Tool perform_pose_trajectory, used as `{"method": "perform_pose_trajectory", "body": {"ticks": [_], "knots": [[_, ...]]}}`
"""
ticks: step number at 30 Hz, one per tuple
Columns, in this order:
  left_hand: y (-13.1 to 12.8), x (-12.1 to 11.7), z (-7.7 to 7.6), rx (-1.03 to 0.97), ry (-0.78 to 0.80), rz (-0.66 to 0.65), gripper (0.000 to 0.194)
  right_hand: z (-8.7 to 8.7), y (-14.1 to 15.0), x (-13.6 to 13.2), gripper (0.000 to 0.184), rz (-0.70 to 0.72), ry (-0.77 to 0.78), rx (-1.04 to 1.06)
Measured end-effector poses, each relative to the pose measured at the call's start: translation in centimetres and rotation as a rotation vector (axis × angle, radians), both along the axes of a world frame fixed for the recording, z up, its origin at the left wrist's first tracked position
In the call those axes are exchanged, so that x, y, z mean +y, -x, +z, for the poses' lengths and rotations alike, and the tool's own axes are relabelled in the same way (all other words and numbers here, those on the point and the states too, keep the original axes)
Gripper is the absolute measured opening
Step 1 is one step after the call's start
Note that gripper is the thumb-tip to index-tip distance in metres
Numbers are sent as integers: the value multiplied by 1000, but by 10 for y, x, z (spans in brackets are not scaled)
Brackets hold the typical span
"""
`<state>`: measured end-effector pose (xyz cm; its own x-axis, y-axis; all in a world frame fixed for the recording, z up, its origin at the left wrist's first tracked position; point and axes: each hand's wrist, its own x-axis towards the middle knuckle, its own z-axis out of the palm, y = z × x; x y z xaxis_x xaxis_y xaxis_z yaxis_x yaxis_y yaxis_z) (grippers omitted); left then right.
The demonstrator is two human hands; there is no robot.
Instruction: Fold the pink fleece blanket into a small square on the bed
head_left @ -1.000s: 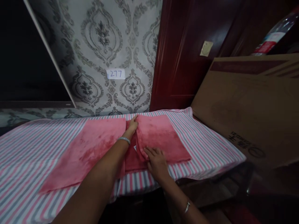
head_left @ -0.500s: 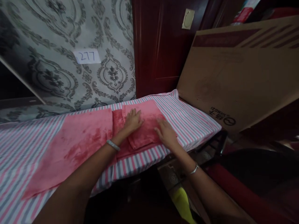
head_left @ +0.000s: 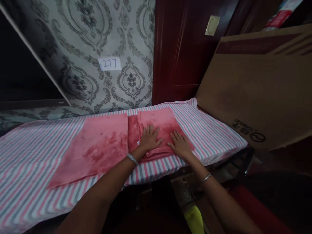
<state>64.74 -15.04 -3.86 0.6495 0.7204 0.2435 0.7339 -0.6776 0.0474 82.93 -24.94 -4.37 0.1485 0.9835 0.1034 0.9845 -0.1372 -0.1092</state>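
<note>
A folded pink towel (head_left: 161, 122) lies on a table covered with a pink, grey and white striped cloth (head_left: 31, 156). My left hand (head_left: 149, 139) rests flat on the folded towel's near left part, fingers spread. My right hand (head_left: 180, 145) lies flat on its near right corner, also with fingers apart. Neither hand grips anything. To the left, a second pink towel (head_left: 95, 148) lies spread out flat, its right edge touching the folded one. I wear a bracelet on each wrist.
A large cardboard box (head_left: 258, 87) leans at the table's right end. Behind stand a dark red wooden door (head_left: 185, 52) and patterned wallpaper with a label reading 277 (head_left: 110, 63). A yellow-green object (head_left: 193, 217) lies below the table edge.
A second ago my hands were folding the towel's right part over. Now the fold is down and both hands lie flat on top of it, side by side.
</note>
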Motion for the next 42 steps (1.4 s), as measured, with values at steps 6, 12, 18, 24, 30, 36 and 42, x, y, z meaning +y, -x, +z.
{"method": "perform_pose_trajectory", "body": {"ticks": [6,12,18,24,30,36,42], "knots": [[11,5,11,-273,117,56,51,2,21,3,52,263,-192,170],[49,12,5,-882,427,302,49,-7,48,-17,58,474,-218,260],[58,5,-3,-999,612,212,66,-6,60,-16,60,496,-235,252],[45,3,4,-1048,646,303,73,-5,70,-12,47,509,-301,287],[71,-1,14,-689,580,220,61,16,65,-17,31,616,-246,316],[58,44,55,-578,321,110,41,42,64,18,43,505,-297,344],[5,100,58,-365,277,91,56,4,85,40,67,568,-99,148]]}}
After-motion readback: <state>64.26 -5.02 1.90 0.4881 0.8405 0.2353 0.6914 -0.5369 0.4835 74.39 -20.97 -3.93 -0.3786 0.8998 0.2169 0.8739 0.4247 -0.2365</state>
